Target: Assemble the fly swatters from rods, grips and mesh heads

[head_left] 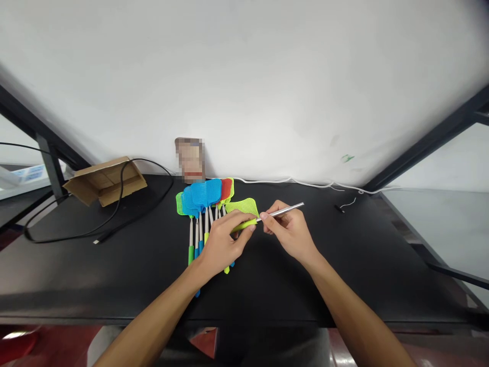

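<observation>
My left hand [226, 239] is closed around a yellow-green fly swatter handle [244, 225]. Out of its end runs a silver metal rod [292, 208], which my right hand [288, 232] pinches. The rod's far tip points up to the right, with no swatter head on it. Just behind my hands lies a yellow-green mesh swatter head [244, 206]; my left hand hides what it joins. A bunch of fly swatters [206, 192] with blue, red and green heads lies left of my hands, handles toward me, partly covered by my left hand.
An open cardboard box [105, 184] stands at the back left, with a black cable [121, 188] looping around it. A blurred brown item [191, 160] leans on the wall. A white cord [267, 181] runs along the table's back; a small black connector [338, 208] lies at right.
</observation>
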`<state>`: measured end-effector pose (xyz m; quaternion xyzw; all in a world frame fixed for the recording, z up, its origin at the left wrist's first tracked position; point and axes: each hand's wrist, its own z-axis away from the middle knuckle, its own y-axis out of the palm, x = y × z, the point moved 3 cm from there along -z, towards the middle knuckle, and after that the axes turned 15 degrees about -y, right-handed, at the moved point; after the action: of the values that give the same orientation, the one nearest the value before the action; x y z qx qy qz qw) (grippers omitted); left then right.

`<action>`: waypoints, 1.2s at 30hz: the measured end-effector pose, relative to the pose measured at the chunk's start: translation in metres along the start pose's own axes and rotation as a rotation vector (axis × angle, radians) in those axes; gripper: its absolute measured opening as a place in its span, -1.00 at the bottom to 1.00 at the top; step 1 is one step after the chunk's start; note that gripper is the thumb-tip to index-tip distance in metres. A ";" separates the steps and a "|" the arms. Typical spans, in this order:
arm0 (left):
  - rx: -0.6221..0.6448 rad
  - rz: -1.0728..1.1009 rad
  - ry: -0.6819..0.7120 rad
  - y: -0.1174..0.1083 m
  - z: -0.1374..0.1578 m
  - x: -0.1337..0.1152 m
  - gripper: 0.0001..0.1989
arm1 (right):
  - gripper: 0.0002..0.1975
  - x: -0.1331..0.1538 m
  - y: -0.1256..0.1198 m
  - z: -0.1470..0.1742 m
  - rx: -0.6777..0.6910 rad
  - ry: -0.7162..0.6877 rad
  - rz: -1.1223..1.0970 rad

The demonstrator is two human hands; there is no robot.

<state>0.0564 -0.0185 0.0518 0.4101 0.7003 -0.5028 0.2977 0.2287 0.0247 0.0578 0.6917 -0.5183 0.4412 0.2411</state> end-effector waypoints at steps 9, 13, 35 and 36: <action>-0.132 -0.073 0.224 0.006 0.005 0.007 -0.83 | -0.64 -0.010 0.011 0.005 -0.059 0.063 -0.105; -0.187 -0.144 0.285 0.008 0.007 0.008 -0.79 | -0.61 -0.015 0.018 0.009 -0.134 0.055 -0.135; -0.178 1.134 -0.614 -0.029 -0.020 0.028 -0.83 | -0.70 -0.036 0.009 -0.006 -0.054 0.026 0.215; -0.176 1.144 -0.622 -0.028 -0.020 0.028 -0.83 | -0.73 -0.037 0.009 -0.009 -0.015 0.010 0.304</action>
<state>0.0186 0.0035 0.0475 0.5275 0.2916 -0.3012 0.7389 0.2144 0.0474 0.0297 0.6013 -0.6191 0.4723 0.1793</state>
